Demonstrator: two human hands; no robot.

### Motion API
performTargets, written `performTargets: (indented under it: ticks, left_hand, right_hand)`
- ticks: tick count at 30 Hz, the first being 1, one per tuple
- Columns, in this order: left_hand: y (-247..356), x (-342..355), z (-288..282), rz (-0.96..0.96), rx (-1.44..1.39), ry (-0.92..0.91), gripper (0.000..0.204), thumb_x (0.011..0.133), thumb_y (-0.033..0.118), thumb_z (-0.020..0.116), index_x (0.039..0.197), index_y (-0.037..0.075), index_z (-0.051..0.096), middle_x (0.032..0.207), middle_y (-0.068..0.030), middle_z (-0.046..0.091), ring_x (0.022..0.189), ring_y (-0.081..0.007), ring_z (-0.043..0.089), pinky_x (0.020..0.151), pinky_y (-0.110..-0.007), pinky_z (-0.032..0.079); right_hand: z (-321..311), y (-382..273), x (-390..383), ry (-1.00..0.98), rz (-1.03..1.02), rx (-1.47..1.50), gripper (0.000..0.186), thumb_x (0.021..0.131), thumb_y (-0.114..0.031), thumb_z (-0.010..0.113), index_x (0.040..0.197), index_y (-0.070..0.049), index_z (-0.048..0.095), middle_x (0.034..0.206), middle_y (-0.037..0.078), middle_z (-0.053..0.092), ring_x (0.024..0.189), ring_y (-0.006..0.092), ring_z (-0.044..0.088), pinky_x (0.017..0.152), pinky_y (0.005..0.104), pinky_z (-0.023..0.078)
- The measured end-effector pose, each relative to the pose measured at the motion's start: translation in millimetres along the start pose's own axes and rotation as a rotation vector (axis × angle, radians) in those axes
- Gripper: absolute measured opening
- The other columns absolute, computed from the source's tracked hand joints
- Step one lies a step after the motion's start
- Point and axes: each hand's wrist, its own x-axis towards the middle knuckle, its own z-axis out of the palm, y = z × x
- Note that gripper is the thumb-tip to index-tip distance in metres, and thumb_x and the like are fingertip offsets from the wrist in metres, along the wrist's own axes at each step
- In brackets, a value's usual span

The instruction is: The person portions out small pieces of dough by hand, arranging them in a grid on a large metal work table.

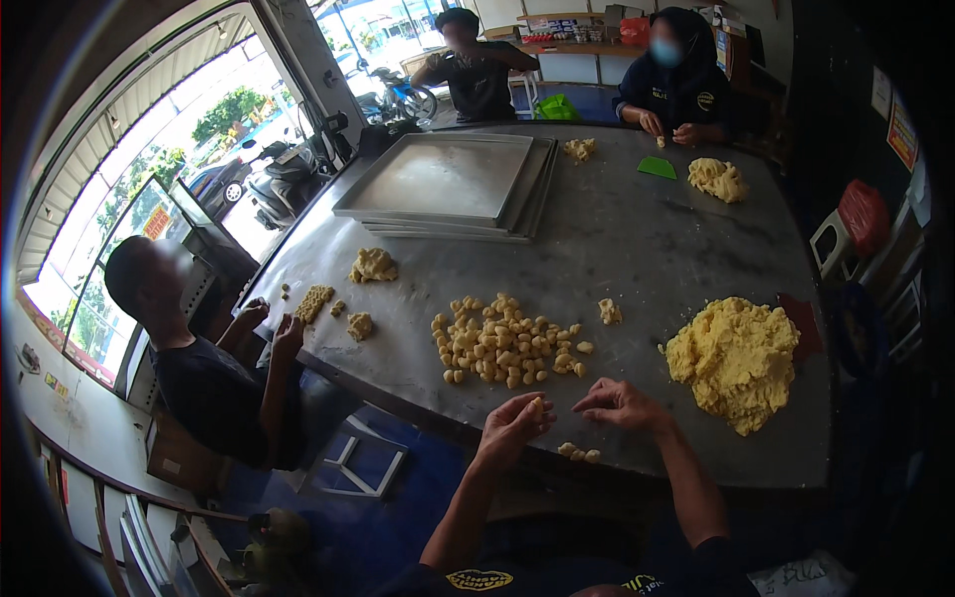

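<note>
My left hand [512, 428] is closed, pinching a small piece of yellow dough [538, 403] near its fingertips over the table's near edge. Just to its right, my right hand [625, 406] reaches in with fingers stretched toward the left, and nothing shows between them. A few small dough pieces [579, 453] lie below, close to the edge. Beyond my hands is a heap of small dough balls [497, 338]. One loose dough lump [610, 311] sits right of the heap. Farther right stands a big crumbly mound of yellow dough [734, 363].
Stacked metal trays [443, 179] rest toward the back of the metal table [637, 249]. A dark red flat piece [802, 323] lies by the mound, a green scraper [657, 167] farther back. Co-workers handle dough at the left [214, 368] and far right [676, 80]; another person [477, 75] stands behind.
</note>
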Motion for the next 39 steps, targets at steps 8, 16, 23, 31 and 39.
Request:
performTargets:
  ticks: [8, 16, 23, 31, 39]
  left_hand:
    - [-14.6, 13.9, -30.7, -0.016, 0.103, -0.139, 0.032, 0.100, 0.030, 0.062, 0.110, 0.000, 0.068, 0.090, -0.0056, 0.069, 0.072, -0.0101, 0.063, 0.069, -0.023, 0.053]
    - [2.3, 14.4, -17.4, -0.042, 0.261, -0.077, 0.037, 0.097, 0.024, 0.068, 0.125, 0.001, 0.060, 0.113, -0.0091, 0.066, 0.081, -0.0092, 0.060, 0.073, -0.023, 0.050]
    - [-11.5, 29.3, -3.9, 0.243, 0.541, -0.001, 0.036, 0.101, 0.030, 0.061, 0.122, 0.002, 0.066, 0.128, -0.0063, 0.061, 0.091, -0.0091, 0.059, 0.080, -0.026, 0.049]
    - [-29.8, 29.8, 29.6, 0.273, 0.644, -0.166, 0.034, 0.101, 0.027, 0.061, 0.115, -0.002, 0.070, 0.114, -0.0047, 0.067, 0.097, -0.0126, 0.062, 0.087, -0.027, 0.048]
    - [-22.9, 39.5, -6.3, 0.293, 0.127, -0.028, 0.033, 0.104, 0.028, 0.056, 0.106, -0.002, 0.068, 0.081, -0.0020, 0.065, 0.072, -0.0063, 0.060, 0.062, -0.022, 0.045]
  right_hand:
    - [-0.4, 14.7, 6.6, 0.249, -0.026, 0.269, 0.024, 0.091, -0.004, 0.071, 0.114, 0.003, 0.070, 0.088, 0.005, 0.069, 0.078, 0.0095, 0.067, 0.071, 0.0257, 0.058]
    - [0.4, 6.1, 6.8, 0.416, -0.020, 0.335, 0.023, 0.095, -0.008, 0.067, 0.114, 0.005, 0.069, 0.078, 0.005, 0.069, 0.065, 0.0096, 0.065, 0.060, 0.0257, 0.056]
    - [1.2, -7.1, 4.5, 0.285, 0.029, 0.325, 0.022, 0.100, -0.011, 0.059, 0.115, 0.002, 0.069, 0.081, 0.003, 0.068, 0.066, 0.0073, 0.064, 0.058, 0.0233, 0.053]
    - [17.2, -6.3, 5.6, 0.118, -0.137, 0.366, 0.038, 0.101, -0.008, 0.053, 0.138, -0.005, 0.058, 0.104, 0.005, 0.071, 0.090, 0.0079, 0.063, 0.086, 0.0268, 0.052]
    - [3.4, -5.4, -1.1, -0.066, 0.114, -0.084, 0.051, 0.095, -0.018, 0.066, 0.144, -0.008, 0.052, 0.119, 0.007, 0.070, 0.100, 0.0180, 0.067, 0.089, 0.0325, 0.053]
